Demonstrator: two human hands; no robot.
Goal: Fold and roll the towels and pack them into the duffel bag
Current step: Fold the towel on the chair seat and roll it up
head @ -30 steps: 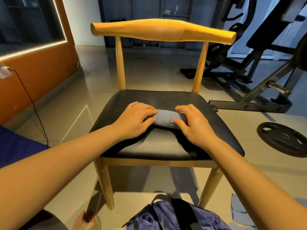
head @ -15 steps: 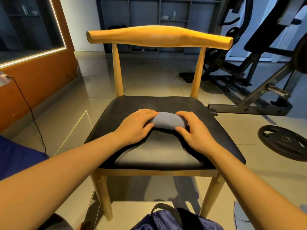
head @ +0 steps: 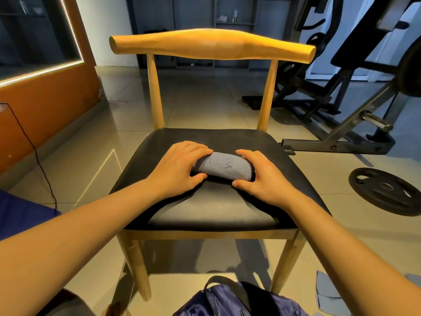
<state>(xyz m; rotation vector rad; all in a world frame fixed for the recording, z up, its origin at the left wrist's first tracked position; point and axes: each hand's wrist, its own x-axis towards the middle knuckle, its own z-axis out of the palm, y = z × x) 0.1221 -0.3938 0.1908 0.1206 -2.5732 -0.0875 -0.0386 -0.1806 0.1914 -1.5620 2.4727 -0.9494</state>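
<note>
Both the left hand (head: 180, 165) and right hand (head: 262, 176) grip the rolled towel (head: 224, 166) by its ends on the chair seat (head: 205, 208). The roll is tighter than a second ago; duffel bag (head: 227, 302) packing likely follows.

Your towel (head: 224, 166) is grey-blue with tone-on-tone lettering; the chair (head: 211, 45) has a honey-yellow frame and black seat (head: 211, 210); your duffel bag (head: 218, 302) is navy.

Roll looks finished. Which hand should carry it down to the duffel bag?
Right, marginally. Both the left hand and right hand grip the rolled towel on the chair seat, but the duffel bag on the floor lies slightly toward the right side, nearer that arm.
</note>
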